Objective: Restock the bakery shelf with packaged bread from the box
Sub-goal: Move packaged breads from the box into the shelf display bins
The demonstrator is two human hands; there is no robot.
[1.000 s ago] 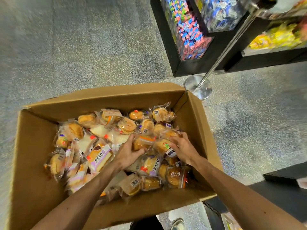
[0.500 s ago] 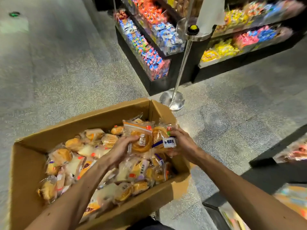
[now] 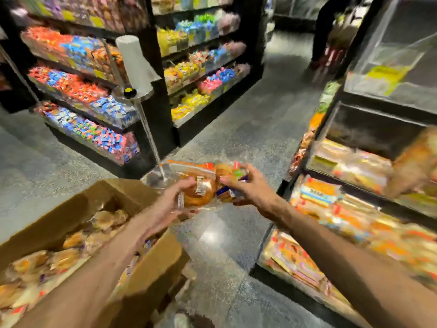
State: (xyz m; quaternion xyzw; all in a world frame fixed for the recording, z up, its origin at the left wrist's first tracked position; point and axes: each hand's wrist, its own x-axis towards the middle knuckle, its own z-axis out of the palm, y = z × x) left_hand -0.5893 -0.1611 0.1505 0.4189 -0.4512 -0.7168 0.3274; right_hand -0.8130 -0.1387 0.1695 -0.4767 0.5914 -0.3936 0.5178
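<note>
Head view, blurred. Two hands are raised over the floor, between box and shelf, holding two bread packets. Left hand (image 3: 169, 205) curls around the round bread packet (image 3: 198, 191). Right hand (image 3: 249, 188) clasps the second packet (image 3: 230, 172), touching the first. One cardboard box (image 3: 153, 273) near left, packets inside uncountable. Bakery shelf (image 3: 369, 136) right, stocked. One stanchion pole (image 3: 146, 129) behind.

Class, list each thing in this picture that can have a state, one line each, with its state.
Cardboard box: open, partly full of packaged bread.
Round bread packet: out of the box, in the air.
Small bread packet: in the air, beside the round one.
Left grip: holds the round bread packet.
Right grip: holds the small bread packet.
Bakery shelf: stocked.
</note>
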